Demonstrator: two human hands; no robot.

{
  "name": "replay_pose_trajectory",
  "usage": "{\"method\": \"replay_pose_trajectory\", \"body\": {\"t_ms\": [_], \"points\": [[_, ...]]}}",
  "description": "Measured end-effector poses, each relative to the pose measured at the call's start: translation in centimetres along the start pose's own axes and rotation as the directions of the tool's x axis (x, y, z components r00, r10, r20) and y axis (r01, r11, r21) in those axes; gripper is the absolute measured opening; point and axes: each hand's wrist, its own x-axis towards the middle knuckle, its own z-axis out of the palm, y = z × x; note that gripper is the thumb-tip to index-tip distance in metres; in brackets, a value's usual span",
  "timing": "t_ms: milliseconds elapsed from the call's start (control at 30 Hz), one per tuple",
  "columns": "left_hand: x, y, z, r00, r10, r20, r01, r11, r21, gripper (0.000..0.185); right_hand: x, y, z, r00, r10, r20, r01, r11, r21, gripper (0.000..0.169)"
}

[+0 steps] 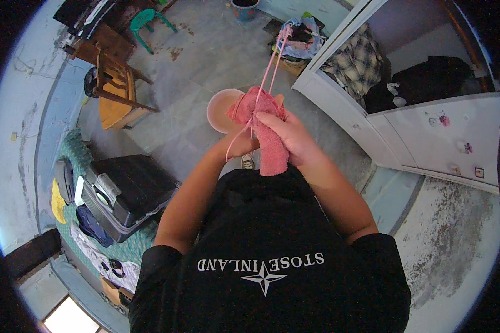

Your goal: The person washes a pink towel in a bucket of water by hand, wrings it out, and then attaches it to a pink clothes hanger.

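Observation:
A pink towel is bunched and folded between my two hands, its long end hanging toward my black shirt. My right hand grips its right side, thumb lying across the front. My left hand is at the towel's lower left, its fingers partly hidden behind the cloth. A thin pink cord crosses the towel, loops down by my left wrist and runs up taut to a pink knotted bundle. Past the towel, partly covered by it, is a pink basin with cloudy liquid in it.
At the left stand a wooden chair and a green stool. A black suitcase lies on a green-covered bed. A white cabinet with clothes behind its opening is on the right. Bagged items sit beside it.

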Motion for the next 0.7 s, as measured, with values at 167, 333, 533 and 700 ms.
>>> {"method": "replay_pose_trajectory", "body": {"t_ms": [167,333,533,700], "points": [[-2.6,-0.3,-3.0,0.961,-0.269,0.057,0.275,0.945,-0.175,0.06,1.0,0.9,-1.0,0.943,-0.333,0.029,0.331,0.92,-0.208,0.032],[-3.8,5.8,-4.9,0.869,-0.475,0.136,0.442,0.625,-0.643,0.048,2.1,1.1,-3.6,0.899,-0.437,0.024,0.319,0.616,-0.72,0.036],[-3.0,5.7,1.5,0.838,-0.389,-0.383,0.392,0.917,-0.074,0.035,1.0,1.8,-1.5,0.875,-0.479,0.07,0.351,0.529,-0.772,0.045],[-3.7,5.6,0.7,0.806,-0.401,-0.436,0.438,0.899,-0.017,0.028,2.1,1.5,-5.0,0.898,-0.402,0.178,0.395,0.561,-0.727,0.048]]}}
